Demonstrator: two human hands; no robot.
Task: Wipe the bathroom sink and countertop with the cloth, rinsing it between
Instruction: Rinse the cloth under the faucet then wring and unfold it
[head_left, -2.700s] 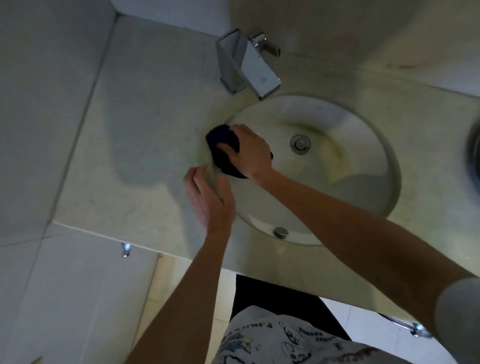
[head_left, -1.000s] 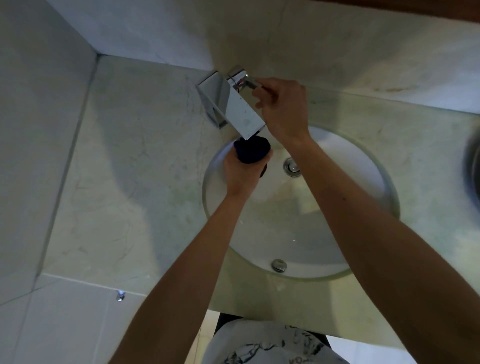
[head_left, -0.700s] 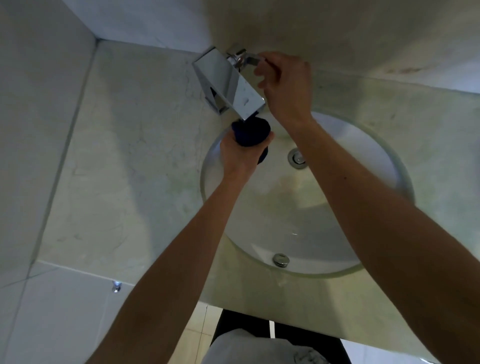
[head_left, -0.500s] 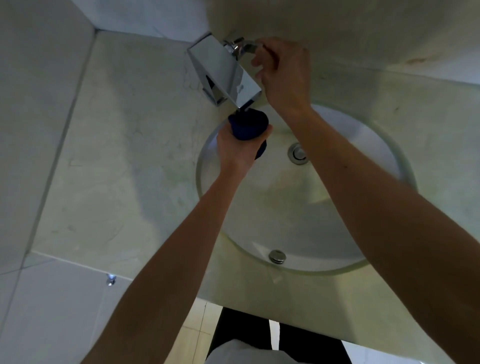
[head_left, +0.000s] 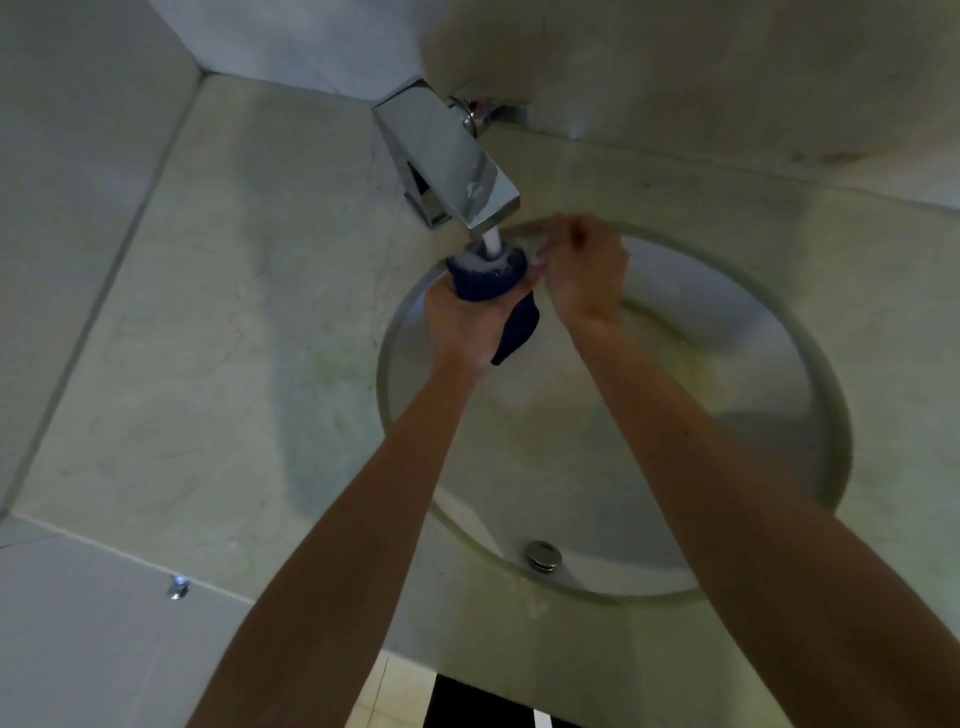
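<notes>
Water is now being run from the tap (head_left: 447, 156) onto the cloth (head_left: 485, 278), bunched in the clenched left hand (head_left: 462, 322) at the sink's (head_left: 810, 364) eleven o'clock. The handle has been released; the right hand (head_left: 584, 273), fingers curled and blurred, sits beside the cloth. Rinsing is underway.

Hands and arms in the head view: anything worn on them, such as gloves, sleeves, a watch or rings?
Both are bare. The left hand and right hand wear no gloves, and no watch or bracelet shows at either wrist. Both forearms are uncovered to the frame edge, with no sleeve in view. The right hand is motion-blurred, so rings cannot be ruled out.
</notes>
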